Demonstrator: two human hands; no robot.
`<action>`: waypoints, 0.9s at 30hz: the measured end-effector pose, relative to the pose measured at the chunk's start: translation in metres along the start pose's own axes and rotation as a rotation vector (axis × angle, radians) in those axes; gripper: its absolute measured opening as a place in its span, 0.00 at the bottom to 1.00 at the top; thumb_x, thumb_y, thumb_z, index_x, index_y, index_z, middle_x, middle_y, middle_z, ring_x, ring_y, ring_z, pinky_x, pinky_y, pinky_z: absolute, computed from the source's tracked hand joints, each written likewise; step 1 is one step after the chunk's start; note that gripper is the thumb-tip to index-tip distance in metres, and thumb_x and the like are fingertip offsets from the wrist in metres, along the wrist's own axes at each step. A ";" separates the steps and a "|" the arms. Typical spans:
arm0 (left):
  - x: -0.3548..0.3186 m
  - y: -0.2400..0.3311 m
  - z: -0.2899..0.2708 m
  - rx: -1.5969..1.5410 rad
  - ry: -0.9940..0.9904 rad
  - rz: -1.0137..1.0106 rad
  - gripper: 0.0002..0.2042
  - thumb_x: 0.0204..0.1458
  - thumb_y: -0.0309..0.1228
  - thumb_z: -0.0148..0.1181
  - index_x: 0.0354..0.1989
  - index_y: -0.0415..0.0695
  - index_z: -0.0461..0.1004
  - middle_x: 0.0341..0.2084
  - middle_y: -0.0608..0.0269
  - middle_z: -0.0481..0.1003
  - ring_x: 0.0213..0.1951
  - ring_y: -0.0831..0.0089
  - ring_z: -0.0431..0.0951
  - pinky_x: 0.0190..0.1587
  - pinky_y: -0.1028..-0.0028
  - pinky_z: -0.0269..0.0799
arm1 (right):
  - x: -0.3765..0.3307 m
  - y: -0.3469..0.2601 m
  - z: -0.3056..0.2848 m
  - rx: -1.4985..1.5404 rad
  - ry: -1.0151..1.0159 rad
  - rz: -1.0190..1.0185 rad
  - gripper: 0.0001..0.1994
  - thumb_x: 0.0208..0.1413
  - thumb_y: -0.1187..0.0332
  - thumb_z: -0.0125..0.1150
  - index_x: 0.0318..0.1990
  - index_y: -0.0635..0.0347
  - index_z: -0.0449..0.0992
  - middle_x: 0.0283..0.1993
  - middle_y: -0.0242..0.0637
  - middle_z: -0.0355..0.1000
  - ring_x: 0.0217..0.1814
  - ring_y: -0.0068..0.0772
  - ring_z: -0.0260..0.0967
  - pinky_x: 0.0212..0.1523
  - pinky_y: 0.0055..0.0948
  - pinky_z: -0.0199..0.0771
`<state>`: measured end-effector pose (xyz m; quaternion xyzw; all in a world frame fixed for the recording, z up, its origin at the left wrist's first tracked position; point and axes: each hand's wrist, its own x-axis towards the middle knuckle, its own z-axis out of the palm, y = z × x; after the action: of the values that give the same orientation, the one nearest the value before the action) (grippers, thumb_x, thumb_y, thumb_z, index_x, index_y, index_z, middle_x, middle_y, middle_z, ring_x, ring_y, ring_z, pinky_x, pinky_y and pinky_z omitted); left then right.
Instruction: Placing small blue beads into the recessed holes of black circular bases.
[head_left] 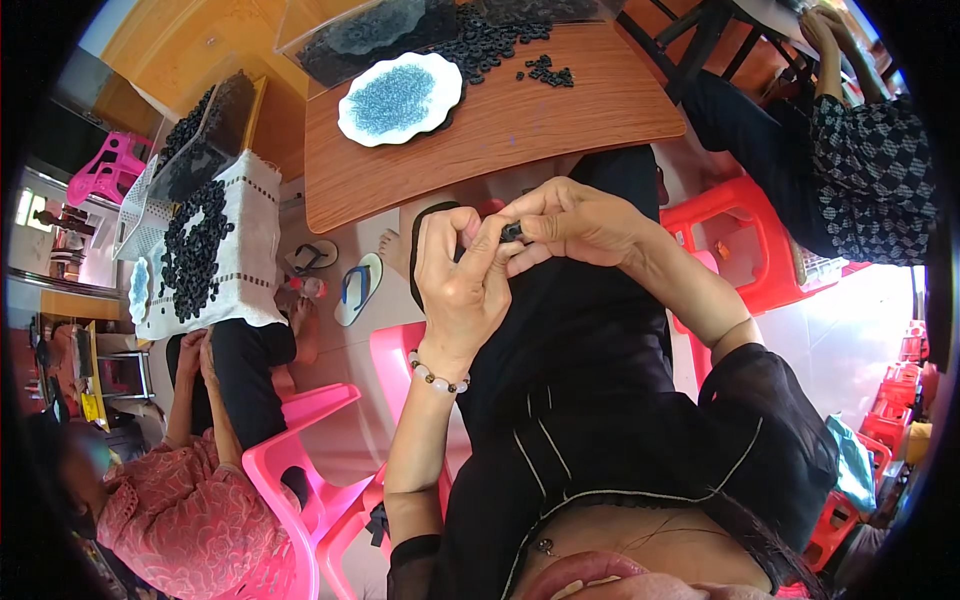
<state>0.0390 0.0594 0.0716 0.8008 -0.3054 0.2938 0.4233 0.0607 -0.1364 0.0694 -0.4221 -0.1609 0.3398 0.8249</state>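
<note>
Over my lap, just off the table's near edge, both hands meet at a small black piece point(512, 232). My left hand point(460, 280), with a beaded bracelet at the wrist, is closed, its thumb and fingertips on the piece. From the other side my right hand point(580, 225) pinches it between thumb and fingers. Fingers cover most of the piece, so its exact kind does not show. On the brown table point(560, 115), a scalloped white plate point(452, 82) holds a heap of tiny blue-grey bits point(398, 98). Behind it lie many loose black pieces point(485, 42), with a smaller cluster point(548, 72) to the right.
Clear plastic bins point(375, 35) of black pieces line the table's back. At left, a person in a pink patterned top point(200, 500) sits by a cloth-covered table point(255, 230) with more black pieces. A red stool point(740, 240) and another person's patterned sleeve point(870, 170) are at right.
</note>
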 end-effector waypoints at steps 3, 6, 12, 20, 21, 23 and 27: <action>-0.001 -0.001 0.001 0.007 -0.011 -0.004 0.13 0.46 0.20 0.69 0.42 0.38 0.81 0.30 0.59 0.68 0.31 0.65 0.70 0.32 0.70 0.66 | 0.000 0.000 -0.001 0.012 -0.009 0.002 0.26 0.61 0.60 0.66 0.57 0.76 0.73 0.49 0.43 0.77 0.52 0.30 0.76 0.57 0.35 0.78; -0.002 -0.004 0.003 -0.038 0.008 -0.053 0.12 0.47 0.20 0.68 0.42 0.38 0.81 0.30 0.58 0.69 0.31 0.65 0.70 0.33 0.71 0.67 | 0.000 -0.002 0.006 -0.040 0.036 -0.001 0.27 0.62 0.58 0.65 0.57 0.75 0.73 0.49 0.43 0.77 0.51 0.30 0.77 0.53 0.32 0.80; -0.003 -0.008 0.001 -0.024 0.031 -0.103 0.12 0.49 0.20 0.68 0.44 0.38 0.82 0.31 0.58 0.73 0.31 0.67 0.73 0.33 0.73 0.69 | -0.003 -0.013 0.024 -0.361 0.286 -0.062 0.22 0.63 0.59 0.64 0.56 0.69 0.75 0.43 0.41 0.79 0.41 0.27 0.79 0.44 0.28 0.83; -0.007 -0.009 0.006 -0.036 -0.015 -0.133 0.12 0.51 0.18 0.66 0.45 0.38 0.81 0.33 0.54 0.79 0.30 0.66 0.79 0.32 0.73 0.72 | -0.006 -0.014 0.038 -0.914 0.475 -0.266 0.09 0.61 0.74 0.63 0.46 0.70 0.81 0.32 0.35 0.79 0.33 0.17 0.76 0.36 0.17 0.76; -0.007 -0.008 0.006 -0.032 -0.031 -0.140 0.12 0.51 0.17 0.65 0.45 0.37 0.81 0.33 0.53 0.79 0.30 0.66 0.79 0.33 0.73 0.72 | -0.006 -0.015 0.037 -0.923 0.474 -0.264 0.09 0.61 0.75 0.62 0.45 0.71 0.81 0.32 0.34 0.79 0.33 0.16 0.75 0.35 0.16 0.75; -0.008 -0.010 0.007 -0.042 -0.040 -0.133 0.12 0.51 0.17 0.65 0.45 0.37 0.80 0.34 0.53 0.79 0.31 0.65 0.79 0.33 0.73 0.73 | -0.007 -0.018 0.037 -0.934 0.472 -0.260 0.08 0.61 0.76 0.62 0.45 0.71 0.81 0.32 0.34 0.79 0.33 0.15 0.74 0.34 0.15 0.73; -0.010 -0.014 0.011 -0.078 -0.044 -0.099 0.12 0.52 0.16 0.64 0.45 0.35 0.80 0.34 0.52 0.80 0.32 0.65 0.80 0.34 0.74 0.74 | -0.009 -0.025 0.037 -0.979 0.417 -0.200 0.09 0.61 0.75 0.62 0.45 0.70 0.82 0.31 0.34 0.79 0.32 0.16 0.74 0.34 0.17 0.73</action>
<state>0.0455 0.0592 0.0521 0.8041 -0.2861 0.2426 0.4612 0.0447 -0.1314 0.1116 -0.7982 -0.1728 0.0538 0.5746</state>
